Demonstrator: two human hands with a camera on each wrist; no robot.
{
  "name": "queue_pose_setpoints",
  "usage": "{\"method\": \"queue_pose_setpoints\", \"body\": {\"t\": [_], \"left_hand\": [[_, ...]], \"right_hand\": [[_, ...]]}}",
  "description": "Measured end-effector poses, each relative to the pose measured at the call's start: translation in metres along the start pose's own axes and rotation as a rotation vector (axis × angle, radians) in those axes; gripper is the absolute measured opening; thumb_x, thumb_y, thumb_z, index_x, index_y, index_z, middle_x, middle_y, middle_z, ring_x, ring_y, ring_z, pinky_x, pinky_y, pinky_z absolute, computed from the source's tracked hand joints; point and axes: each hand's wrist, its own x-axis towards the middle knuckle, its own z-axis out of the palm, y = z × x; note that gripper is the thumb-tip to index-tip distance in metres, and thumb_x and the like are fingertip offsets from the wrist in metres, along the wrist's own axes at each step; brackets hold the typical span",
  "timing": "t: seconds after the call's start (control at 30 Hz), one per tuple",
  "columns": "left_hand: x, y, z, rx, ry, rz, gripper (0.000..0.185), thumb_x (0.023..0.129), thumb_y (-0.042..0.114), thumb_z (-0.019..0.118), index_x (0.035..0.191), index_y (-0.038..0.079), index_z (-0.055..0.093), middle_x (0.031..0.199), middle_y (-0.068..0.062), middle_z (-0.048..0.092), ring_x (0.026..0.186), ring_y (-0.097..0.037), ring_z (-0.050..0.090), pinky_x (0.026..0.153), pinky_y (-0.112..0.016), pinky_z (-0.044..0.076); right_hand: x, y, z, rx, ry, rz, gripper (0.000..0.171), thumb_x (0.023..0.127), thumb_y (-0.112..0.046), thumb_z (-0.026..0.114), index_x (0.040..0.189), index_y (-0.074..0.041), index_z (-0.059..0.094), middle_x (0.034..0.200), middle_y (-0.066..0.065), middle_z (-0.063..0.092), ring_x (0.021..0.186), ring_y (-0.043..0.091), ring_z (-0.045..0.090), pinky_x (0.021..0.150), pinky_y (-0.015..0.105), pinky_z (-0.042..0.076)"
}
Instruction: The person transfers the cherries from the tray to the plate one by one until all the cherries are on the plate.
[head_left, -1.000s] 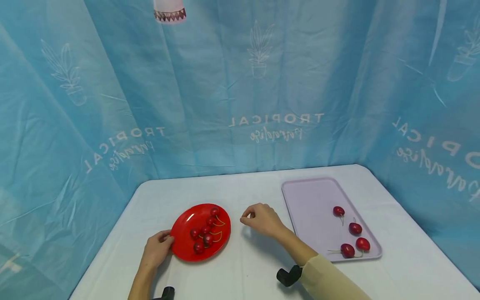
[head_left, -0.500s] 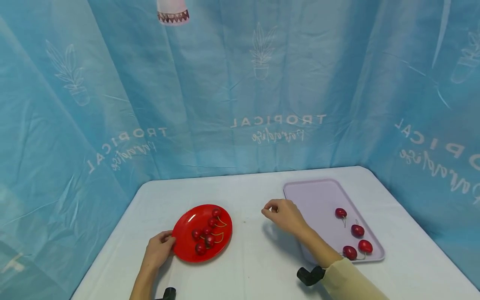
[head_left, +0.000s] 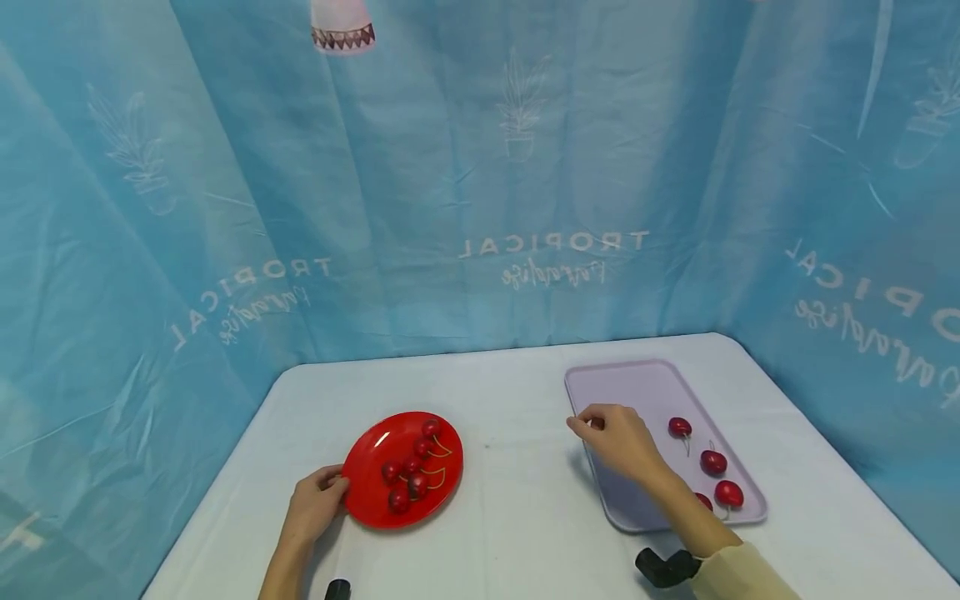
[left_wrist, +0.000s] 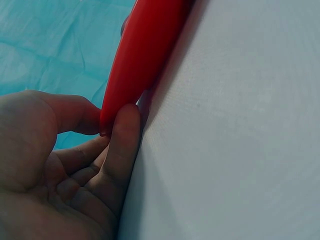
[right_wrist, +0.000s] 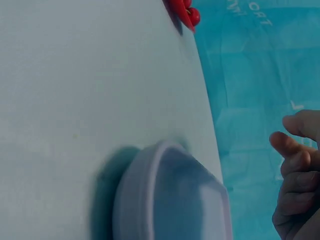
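My left hand [head_left: 313,504] pinches the near-left rim of a round red plate [head_left: 367,479]. In the left wrist view the thumb lies on one side of the rim [left_wrist: 122,95] and a finger on the other. Several red cherries [head_left: 417,483] with stems lie on the plate. My right hand [head_left: 618,437] is in the air over the left edge of a pale lilac tray [head_left: 633,387], fingers loosely curled. The right wrist view shows a gap between its thumb and index fingertips [right_wrist: 280,144], with nothing held.
Several cherries [head_left: 713,462] lie toward the right side of the tray, one partly hidden behind my right forearm. Plate and tray stand on a white-covered table [head_left: 517,500]. A blue printed curtain [head_left: 480,167] hangs around its back and sides.
My right hand has moved right, from beside the plate to over the tray's left edge. The left hand and plate have kept their place.
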Motion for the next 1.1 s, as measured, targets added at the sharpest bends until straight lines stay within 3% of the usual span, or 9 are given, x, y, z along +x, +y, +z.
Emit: {"method": "queue_pose_setpoints", "body": {"t": [0.47, 0.83, 1.1], "left_hand": [[0.001, 0.001, 0.0, 0.017, 0.01, -0.034, 0.042, 0.091, 0.014, 0.051, 0.126, -0.008, 0.054, 0.103, -0.019, 0.062, 0.083, -0.022, 0.06, 0.064, -0.026, 0.054], [-0.001, 0.0, 0.001, 0.014, 0.011, -0.017, 0.041, 0.091, 0.014, 0.051, 0.126, -0.007, 0.055, 0.105, -0.018, 0.063, 0.081, -0.02, 0.061, 0.063, -0.025, 0.054], [-0.001, 0.002, 0.001, 0.011, 0.017, -0.021, 0.04, 0.091, 0.014, 0.051, 0.126, -0.005, 0.056, 0.105, -0.017, 0.063, 0.081, -0.02, 0.061, 0.062, -0.023, 0.053]], "right_hand": [[-0.022, 0.024, -0.037, -0.254, 0.087, -0.018, 0.016, 0.084, -0.031, 0.071, 0.086, -0.016, 0.074, 0.066, -0.007, 0.054, 0.054, 0.012, 0.045, 0.045, 0.029, 0.038], [-0.033, 0.045, -0.073, -0.379, 0.007, 0.113, 0.02, 0.085, -0.03, 0.069, 0.087, -0.011, 0.074, 0.076, 0.0, 0.065, 0.054, 0.014, 0.047, 0.042, 0.032, 0.038], [-0.035, 0.061, -0.085, -0.425, -0.055, 0.178, 0.026, 0.085, -0.028, 0.069, 0.094, -0.004, 0.073, 0.08, 0.008, 0.066, 0.057, 0.018, 0.048, 0.044, 0.033, 0.038]]}}
